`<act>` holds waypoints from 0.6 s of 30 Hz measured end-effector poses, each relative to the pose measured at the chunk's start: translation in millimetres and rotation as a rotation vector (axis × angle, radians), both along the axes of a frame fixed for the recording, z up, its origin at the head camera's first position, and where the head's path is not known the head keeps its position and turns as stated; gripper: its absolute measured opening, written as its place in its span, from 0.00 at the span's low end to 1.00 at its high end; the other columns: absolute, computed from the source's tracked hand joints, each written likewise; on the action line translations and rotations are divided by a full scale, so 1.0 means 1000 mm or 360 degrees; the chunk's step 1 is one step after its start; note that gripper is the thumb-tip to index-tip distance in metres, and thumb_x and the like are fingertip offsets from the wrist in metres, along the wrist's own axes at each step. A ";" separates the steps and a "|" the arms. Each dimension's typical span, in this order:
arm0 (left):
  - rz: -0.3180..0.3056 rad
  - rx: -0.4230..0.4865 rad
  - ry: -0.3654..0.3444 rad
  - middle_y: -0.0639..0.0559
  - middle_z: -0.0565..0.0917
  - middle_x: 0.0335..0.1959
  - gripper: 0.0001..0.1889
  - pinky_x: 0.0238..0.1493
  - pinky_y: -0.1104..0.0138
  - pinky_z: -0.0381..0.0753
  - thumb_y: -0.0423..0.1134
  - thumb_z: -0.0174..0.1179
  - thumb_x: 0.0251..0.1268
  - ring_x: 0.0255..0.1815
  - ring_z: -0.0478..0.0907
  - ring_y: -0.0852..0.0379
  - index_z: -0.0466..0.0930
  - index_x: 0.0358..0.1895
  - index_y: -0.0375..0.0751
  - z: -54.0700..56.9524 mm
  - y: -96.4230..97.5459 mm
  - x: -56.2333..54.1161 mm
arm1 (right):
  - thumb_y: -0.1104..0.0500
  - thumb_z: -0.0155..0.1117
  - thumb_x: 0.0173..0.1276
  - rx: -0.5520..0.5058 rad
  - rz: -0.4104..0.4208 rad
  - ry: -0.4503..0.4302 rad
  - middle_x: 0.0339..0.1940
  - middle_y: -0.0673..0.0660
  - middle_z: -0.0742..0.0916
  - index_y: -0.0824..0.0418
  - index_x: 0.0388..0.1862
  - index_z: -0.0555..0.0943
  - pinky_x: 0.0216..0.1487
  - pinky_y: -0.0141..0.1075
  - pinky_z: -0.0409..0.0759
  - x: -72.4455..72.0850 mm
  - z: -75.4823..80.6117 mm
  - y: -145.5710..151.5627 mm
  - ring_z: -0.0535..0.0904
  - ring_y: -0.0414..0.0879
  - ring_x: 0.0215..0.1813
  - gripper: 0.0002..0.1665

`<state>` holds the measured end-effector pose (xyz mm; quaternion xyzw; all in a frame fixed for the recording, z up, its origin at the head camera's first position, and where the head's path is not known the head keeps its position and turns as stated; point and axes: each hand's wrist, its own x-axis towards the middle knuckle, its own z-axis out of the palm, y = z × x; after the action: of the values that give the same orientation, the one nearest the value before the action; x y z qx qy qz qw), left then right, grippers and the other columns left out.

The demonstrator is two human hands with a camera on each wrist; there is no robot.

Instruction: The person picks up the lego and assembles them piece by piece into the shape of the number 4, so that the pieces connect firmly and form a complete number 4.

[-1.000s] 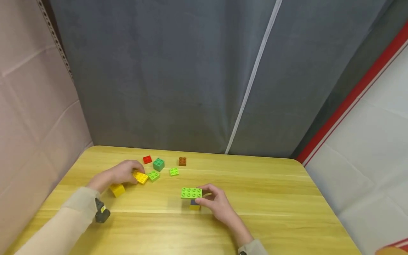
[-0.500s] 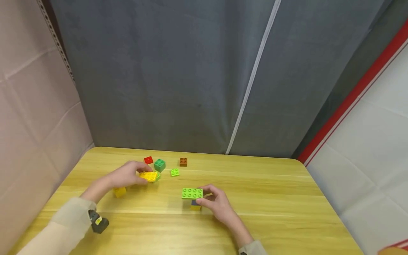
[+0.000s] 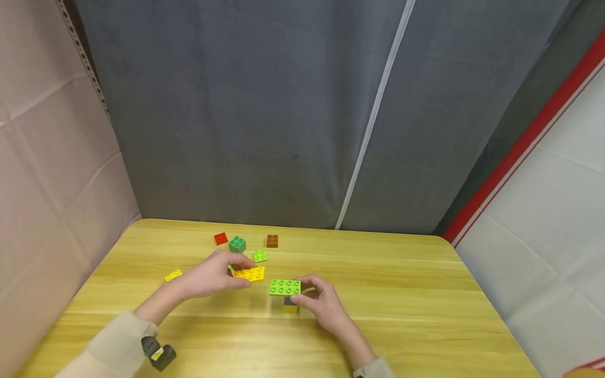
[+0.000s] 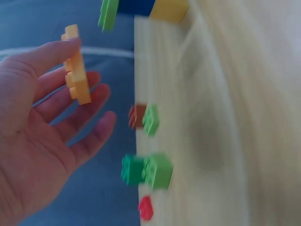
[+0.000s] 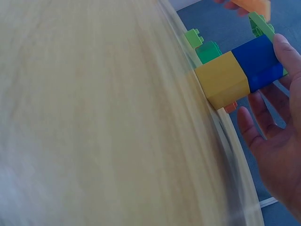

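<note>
My left hand (image 3: 212,275) pinches a yellow eight-stud building brick (image 3: 250,273) by its left end, thumb and fingers on opposite sides. The brick is held above the table, left of a small stack. That stack has a yellow block (image 5: 223,80) at the bottom, a blue block (image 5: 258,61) above it and a lime green eight-stud brick (image 3: 285,287) on top, overhanging to the left. My right hand (image 3: 326,304) grips the stack's upper part at its right end. In the right wrist view the thumb lies where blue and lime meet.
Behind my left hand lie a red brick (image 3: 220,239), a dark green block (image 3: 237,244), a brown brick (image 3: 272,241) and a small lime brick (image 3: 260,256). Another lime block (image 4: 159,171) is mostly hidden in the head view. A yellow block (image 3: 173,274) sits by the left forearm.
My left hand has lifted the yellow eight-stud brick off the table and carried it right, close to the stack. My right hand and the stack have stayed put.
</note>
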<state>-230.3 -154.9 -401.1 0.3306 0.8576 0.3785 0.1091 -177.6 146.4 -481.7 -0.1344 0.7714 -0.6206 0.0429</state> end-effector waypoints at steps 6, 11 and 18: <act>-0.0001 0.0027 0.0016 0.55 0.86 0.49 0.19 0.42 0.67 0.83 0.41 0.73 0.63 0.46 0.80 0.58 0.86 0.56 0.40 -0.007 0.017 0.009 | 0.60 0.73 0.68 -0.0012 0.0003 0.0001 0.50 0.66 0.84 0.64 0.58 0.82 0.43 0.34 0.84 -0.001 -0.001 -0.002 0.85 0.50 0.40 0.20; 0.0006 0.0022 0.0012 0.55 0.86 0.49 0.19 0.41 0.67 0.83 0.41 0.73 0.63 0.45 0.79 0.59 0.86 0.56 0.41 -0.011 0.021 0.012 | 0.61 0.73 0.68 -0.0039 0.0009 0.0003 0.50 0.66 0.84 0.63 0.58 0.82 0.43 0.34 0.84 -0.001 -0.001 -0.005 0.85 0.50 0.41 0.20; -0.0015 0.0049 0.0022 0.52 0.87 0.50 0.19 0.38 0.68 0.83 0.38 0.73 0.63 0.40 0.78 0.61 0.86 0.56 0.40 -0.014 0.023 0.013 | 0.60 0.73 0.69 -0.0032 0.0013 0.0001 0.50 0.66 0.84 0.63 0.58 0.82 0.43 0.34 0.84 -0.001 -0.001 -0.008 0.85 0.50 0.40 0.20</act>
<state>-217.3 -131.9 -415.2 0.3389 0.8508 0.3890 0.0998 -178.3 138.7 -482.4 -0.1381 0.7646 -0.6281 0.0437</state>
